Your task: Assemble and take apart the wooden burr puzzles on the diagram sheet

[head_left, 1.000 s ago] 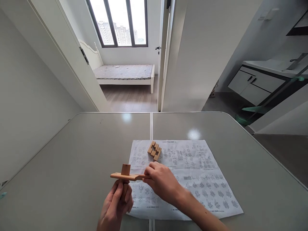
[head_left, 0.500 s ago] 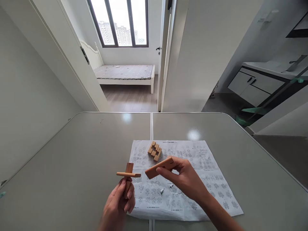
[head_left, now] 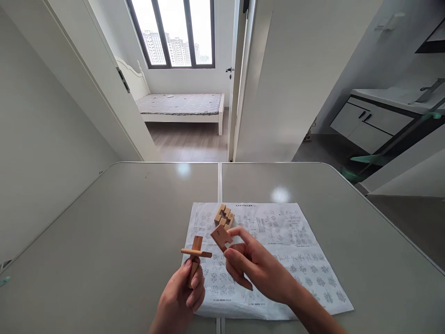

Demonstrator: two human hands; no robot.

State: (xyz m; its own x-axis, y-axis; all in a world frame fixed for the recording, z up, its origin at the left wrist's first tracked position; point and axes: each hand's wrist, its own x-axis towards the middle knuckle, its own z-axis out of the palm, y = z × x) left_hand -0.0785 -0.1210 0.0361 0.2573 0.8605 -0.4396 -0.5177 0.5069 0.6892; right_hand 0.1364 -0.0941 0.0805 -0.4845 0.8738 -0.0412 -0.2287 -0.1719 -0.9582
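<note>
upright wooden pc (head_left: 197, 242) gripped low by l. hand (head_left: 181, 287), fingers curled & closed round it; flat wooden pc (head_left: 206, 254) set crosswise on it, upper end left sticking out above. both held up over l. edge of sheet, above grey surface (head_left: 139, 222). just r., notched wooden pc (head_left: 219, 236) held tilted, pinched btwn thumb & forefinger of r. hand (head_left: 259, 260), other fingers loosely bent. block cluster (head_left: 224, 213) seen behind, partly covered by notched pc, laid on printed sheet (head_left: 313, 260), spread out to r.
</note>
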